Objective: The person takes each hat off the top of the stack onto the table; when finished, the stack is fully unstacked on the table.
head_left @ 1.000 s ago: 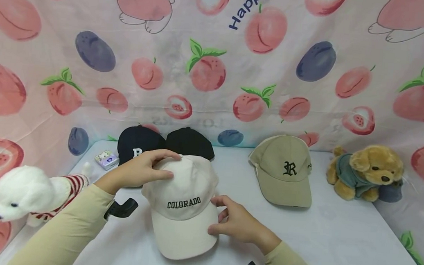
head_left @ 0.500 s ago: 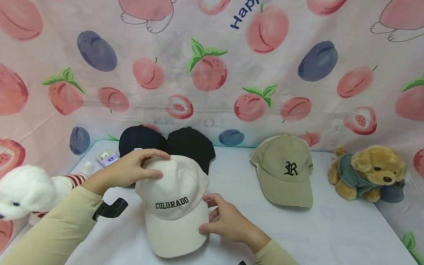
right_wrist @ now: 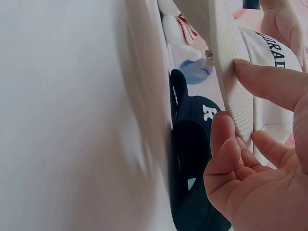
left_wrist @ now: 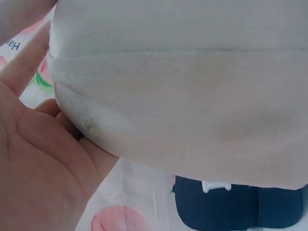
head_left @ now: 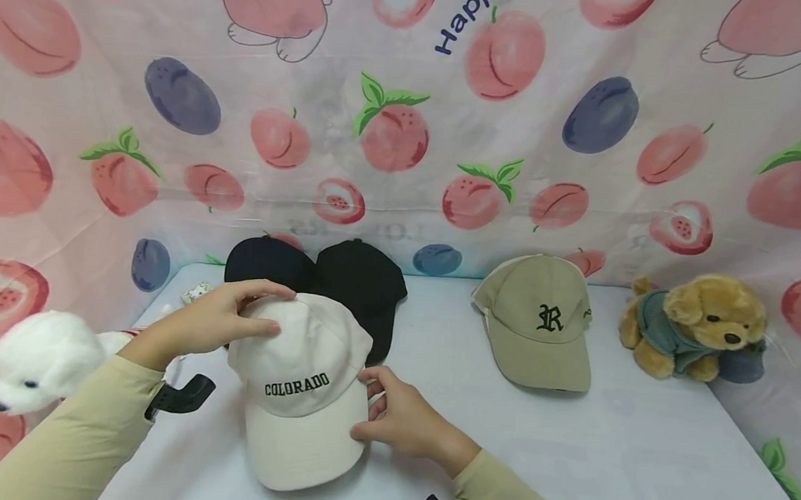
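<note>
A cream baseball cap (head_left: pixel 304 452) lettered COLORADO is held off the table, brim toward me. My left hand (head_left: pixel 210 322) grips its crown from the left, thumb in front and fingers behind. In the left wrist view the palm (left_wrist: pixel 38 159) lies beside the cap's underside edge (left_wrist: pixel 183 120). My right hand (head_left: pixel 405 421) pinches the right side of the brim; the right wrist view shows the thumb on top of the brim (right_wrist: pixel 233 91) and curled fingers beneath. Behind it are a navy cap (head_left: pixel 267 260), partly hidden, and a black cap (head_left: pixel 363 286).
A khaki cap (head_left: pixel 541 329) with a black R stands at the back right, beside a brown plush dog (head_left: pixel 709 318). A white plush dog (head_left: pixel 47 361) sits at the left, partly behind my sleeve. A small packet (head_left: pixel 197 292) is mostly hidden. Fruit-printed cloth hangs behind the table.
Both hands have carried the cream cap to the left and slightly toward me. More of the black cap now shows; the packet and the white dog's body are more covered by my left arm.
</note>
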Action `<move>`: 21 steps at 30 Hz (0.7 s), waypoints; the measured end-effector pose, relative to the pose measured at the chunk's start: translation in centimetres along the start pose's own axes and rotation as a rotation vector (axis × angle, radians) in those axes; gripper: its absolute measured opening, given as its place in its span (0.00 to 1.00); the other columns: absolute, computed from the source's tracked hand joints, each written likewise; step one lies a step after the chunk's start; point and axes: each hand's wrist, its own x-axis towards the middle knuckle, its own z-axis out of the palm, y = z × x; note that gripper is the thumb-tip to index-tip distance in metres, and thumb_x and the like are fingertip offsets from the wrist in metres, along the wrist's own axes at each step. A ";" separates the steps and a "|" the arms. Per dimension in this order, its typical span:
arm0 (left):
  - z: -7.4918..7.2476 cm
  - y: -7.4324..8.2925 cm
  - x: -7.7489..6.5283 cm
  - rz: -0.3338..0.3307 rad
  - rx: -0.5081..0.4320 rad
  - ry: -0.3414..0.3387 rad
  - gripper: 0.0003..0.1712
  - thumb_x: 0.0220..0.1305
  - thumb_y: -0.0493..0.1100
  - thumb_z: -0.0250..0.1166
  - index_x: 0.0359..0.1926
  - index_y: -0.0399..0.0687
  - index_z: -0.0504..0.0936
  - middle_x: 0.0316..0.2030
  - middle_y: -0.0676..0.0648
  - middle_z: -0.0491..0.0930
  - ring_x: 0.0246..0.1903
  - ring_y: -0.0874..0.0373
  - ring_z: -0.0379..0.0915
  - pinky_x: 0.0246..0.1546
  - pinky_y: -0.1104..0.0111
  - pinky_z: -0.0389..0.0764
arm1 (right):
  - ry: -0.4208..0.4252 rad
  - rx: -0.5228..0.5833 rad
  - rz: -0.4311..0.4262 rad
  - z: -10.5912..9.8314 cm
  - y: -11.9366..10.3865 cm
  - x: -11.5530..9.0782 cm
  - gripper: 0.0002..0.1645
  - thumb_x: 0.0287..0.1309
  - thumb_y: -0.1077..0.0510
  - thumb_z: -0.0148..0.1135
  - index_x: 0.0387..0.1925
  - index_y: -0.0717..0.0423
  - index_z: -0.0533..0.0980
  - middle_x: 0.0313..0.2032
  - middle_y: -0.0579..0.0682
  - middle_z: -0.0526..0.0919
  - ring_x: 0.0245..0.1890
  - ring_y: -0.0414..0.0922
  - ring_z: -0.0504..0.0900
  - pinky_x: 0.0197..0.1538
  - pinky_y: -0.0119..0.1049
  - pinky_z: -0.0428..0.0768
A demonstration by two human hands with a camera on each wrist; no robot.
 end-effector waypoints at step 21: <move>-2.6 -1.9 -2.1 -0.078 0.080 0.016 0.26 0.64 0.47 0.71 0.62 0.48 0.80 0.60 0.43 0.77 0.60 0.50 0.69 0.51 0.76 0.72 | 0.006 0.042 0.037 3.4 -1.3 2.4 0.32 0.46 0.67 0.75 0.53 0.53 0.71 0.40 0.43 0.76 0.30 0.36 0.80 0.30 0.28 0.74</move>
